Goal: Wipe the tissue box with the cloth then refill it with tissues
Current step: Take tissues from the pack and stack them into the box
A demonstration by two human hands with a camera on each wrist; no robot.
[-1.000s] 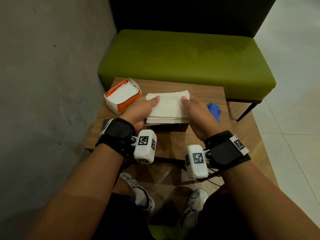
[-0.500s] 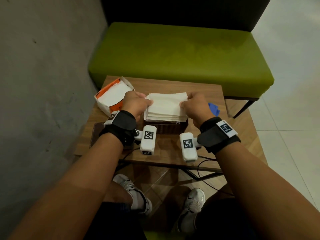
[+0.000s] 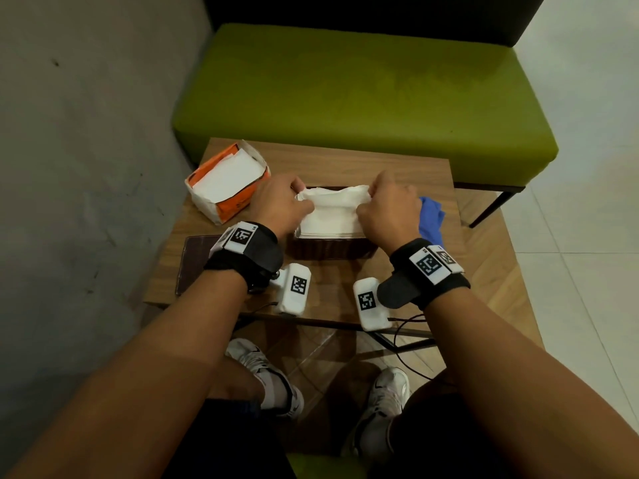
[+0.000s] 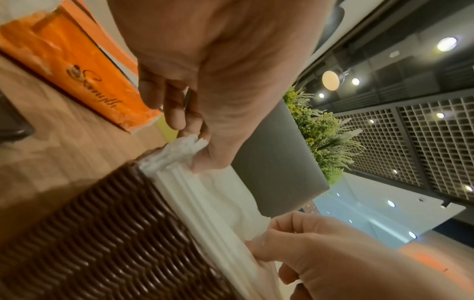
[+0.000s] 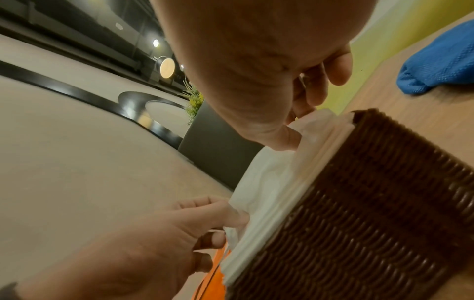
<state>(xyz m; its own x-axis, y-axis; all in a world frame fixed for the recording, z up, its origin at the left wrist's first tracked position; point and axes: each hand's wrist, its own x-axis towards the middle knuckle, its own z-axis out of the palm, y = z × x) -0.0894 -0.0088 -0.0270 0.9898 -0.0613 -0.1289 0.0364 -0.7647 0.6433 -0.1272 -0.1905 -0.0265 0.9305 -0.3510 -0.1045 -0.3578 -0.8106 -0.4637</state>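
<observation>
A brown woven tissue box (image 3: 332, 249) stands mid-table with a white tissue stack (image 3: 328, 219) in it, the stack rising above its rim. My left hand (image 3: 300, 197) pinches the top tissue at its far left end, and my right hand (image 3: 370, 196) pinches it at the far right end. That top sheet is lifted and crumpled between them. The left wrist view shows the left hand (image 4: 198, 140) pinching the tissue above the box (image 4: 102, 233). In the right wrist view the right hand (image 5: 295, 127) pinches the tissue (image 5: 269, 178). A blue cloth (image 3: 430, 216) lies right of the box.
An opened orange tissue pack (image 3: 228, 181) sits at the table's far left. A dark flat lid (image 3: 192, 264) lies near the front left. The wooden table (image 3: 345, 160) stands against a green bench (image 3: 363, 98), with a grey wall on the left.
The tissue stack has gone down into the box. Both hands shifted from holding the stack's sides to pinching the top sheet's far ends, which now bunches up.
</observation>
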